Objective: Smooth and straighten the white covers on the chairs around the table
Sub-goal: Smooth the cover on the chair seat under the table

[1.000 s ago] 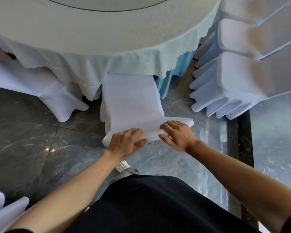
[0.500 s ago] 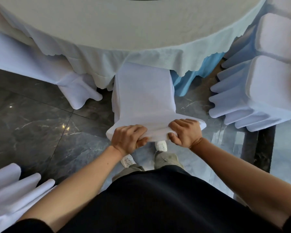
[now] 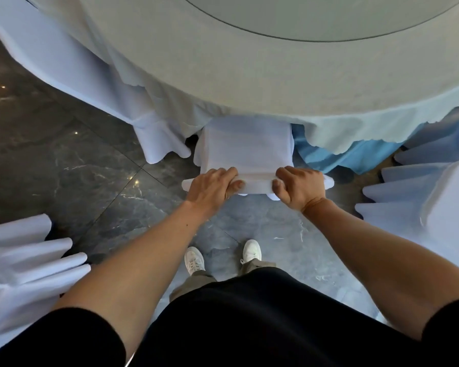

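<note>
A chair in a white cover stands pushed under the round table, its seat mostly hidden by the pale tablecloth. The top of its backrest faces me. My left hand grips the left part of that top edge, fingers curled over the cloth. My right hand grips the right part the same way. The cover's two corners stick out past both hands.
Another white-covered chair stands at the table to the left. Stacked covered chairs fill the right side, and more white covers lie at the lower left. A blue underskirt hangs beneath the tablecloth. My shoes stand on dark marble floor.
The chair has slid further under the table, so less of its cover shows. Both hands keep their hold on the backrest top. My view has tipped down and my feet now show.
</note>
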Demonstrator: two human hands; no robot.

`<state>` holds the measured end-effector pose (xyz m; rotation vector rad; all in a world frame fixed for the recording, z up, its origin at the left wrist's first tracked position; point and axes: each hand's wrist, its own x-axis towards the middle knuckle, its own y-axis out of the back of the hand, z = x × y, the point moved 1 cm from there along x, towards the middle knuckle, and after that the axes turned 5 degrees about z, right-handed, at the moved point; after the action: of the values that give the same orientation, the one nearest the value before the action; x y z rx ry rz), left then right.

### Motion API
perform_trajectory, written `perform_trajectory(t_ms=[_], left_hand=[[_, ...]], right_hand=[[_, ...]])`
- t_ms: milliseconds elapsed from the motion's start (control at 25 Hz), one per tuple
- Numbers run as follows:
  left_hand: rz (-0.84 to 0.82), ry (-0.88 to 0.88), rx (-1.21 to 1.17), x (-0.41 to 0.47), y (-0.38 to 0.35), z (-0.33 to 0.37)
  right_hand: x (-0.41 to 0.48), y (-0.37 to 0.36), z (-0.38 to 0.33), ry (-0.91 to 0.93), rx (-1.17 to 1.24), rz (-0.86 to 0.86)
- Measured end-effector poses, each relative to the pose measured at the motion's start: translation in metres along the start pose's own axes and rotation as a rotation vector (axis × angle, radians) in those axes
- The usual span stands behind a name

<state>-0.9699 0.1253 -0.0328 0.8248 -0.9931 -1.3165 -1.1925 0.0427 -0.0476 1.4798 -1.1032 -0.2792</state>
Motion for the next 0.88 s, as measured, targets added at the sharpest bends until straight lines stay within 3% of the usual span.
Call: perform_trajectory(t_ms=[640, 880], left_hand=[[-0.019, 0.033, 0.064, -0.026, -0.007, 0.016], [-0.036, 0.023, 0.003, -0.036, 0.005, 0.014]], right_hand=[[-0.027, 0.015, -0.015, -0.107, 0.082, -0.105], [-0.015, 0.019, -0.042, -0.019, 0.152, -0.114]])
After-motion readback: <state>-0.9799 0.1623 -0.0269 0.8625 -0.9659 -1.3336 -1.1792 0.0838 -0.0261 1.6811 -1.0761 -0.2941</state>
